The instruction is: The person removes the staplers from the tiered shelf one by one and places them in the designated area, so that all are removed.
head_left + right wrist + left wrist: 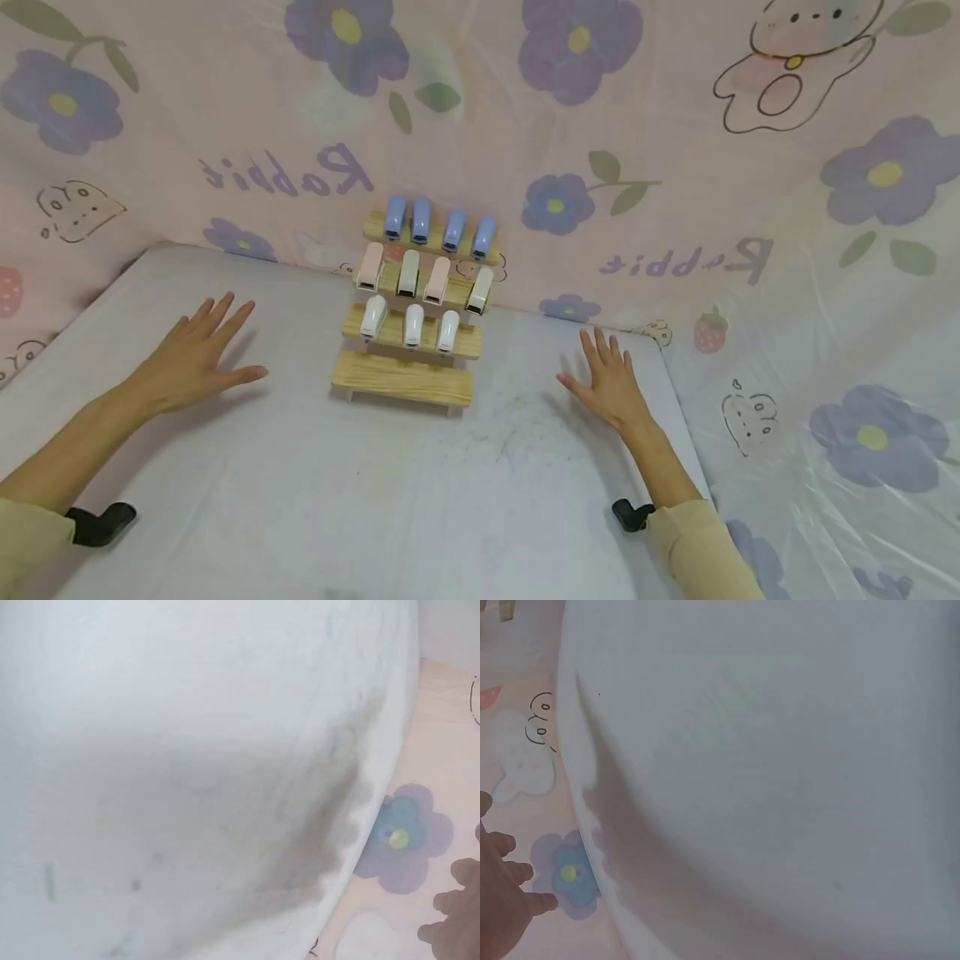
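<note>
My left hand (193,360) hovers over the white table to the left of a stepped wooden rack (402,379), fingers spread and holding nothing. On the rack's other side, my right hand (611,387) is likewise spread with nothing in it. Small staplers stand on the rack: several blue ones (421,222) on the top step, pink (437,280) and pale green ones (408,273) below, then three white ones (413,326). Bare wood shows on the lowest step. Fingertips of the left hand (506,892) and right hand (457,915) edge into their wrist views.
A white cloth-like surface (420,500) covers the table, with faint dark marks right of the rack. A curtain (480,150) printed with flowers and rabbits hangs behind and along the sides. Black devices (105,525) are worn at both wrists.
</note>
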Motion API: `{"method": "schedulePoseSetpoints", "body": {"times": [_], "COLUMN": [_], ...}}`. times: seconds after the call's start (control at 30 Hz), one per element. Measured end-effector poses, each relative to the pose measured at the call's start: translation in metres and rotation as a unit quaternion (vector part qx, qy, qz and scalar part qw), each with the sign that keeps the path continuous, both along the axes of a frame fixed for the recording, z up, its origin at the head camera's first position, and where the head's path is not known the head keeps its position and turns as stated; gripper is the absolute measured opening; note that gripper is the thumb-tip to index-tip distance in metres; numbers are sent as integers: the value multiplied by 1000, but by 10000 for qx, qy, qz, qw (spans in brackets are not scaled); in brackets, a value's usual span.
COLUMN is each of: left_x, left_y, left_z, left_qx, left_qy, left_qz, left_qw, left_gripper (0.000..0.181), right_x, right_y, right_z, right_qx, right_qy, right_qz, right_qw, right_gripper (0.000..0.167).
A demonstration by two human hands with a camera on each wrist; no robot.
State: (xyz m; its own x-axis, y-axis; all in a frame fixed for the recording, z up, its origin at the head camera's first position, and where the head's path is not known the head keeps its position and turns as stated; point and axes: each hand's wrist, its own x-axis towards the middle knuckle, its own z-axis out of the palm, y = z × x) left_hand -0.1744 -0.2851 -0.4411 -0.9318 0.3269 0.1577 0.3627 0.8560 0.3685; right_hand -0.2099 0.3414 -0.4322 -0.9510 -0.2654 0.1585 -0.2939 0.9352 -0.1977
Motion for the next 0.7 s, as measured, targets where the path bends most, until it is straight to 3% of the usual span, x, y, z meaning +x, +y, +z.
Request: {"method": "schedulePoseSetpoints", "body": {"times": [0.2, 0.43, 0.7], "left_x": [-4, -8, -11], "left_y": [10, 16, 29], "left_z": [3, 3, 7], "left_qx": [269, 849, 1243], "left_qy": [-2, -302, 13], "left_qz": [-135, -42, -420], "left_qw": [9995, 9959, 9914], "left_gripper": [107, 112, 105], "right_x": [-4, -11, -18], "right_y": [-9, -19, -32], "right_z": [9, 20, 33], "right_qx": [-161, -432, -790], "right_qy": [213, 304, 347], "right_qz": [228, 517, 681], "right_qw": [9994, 9973, 9939], "right_gripper": [91, 88, 88]}}
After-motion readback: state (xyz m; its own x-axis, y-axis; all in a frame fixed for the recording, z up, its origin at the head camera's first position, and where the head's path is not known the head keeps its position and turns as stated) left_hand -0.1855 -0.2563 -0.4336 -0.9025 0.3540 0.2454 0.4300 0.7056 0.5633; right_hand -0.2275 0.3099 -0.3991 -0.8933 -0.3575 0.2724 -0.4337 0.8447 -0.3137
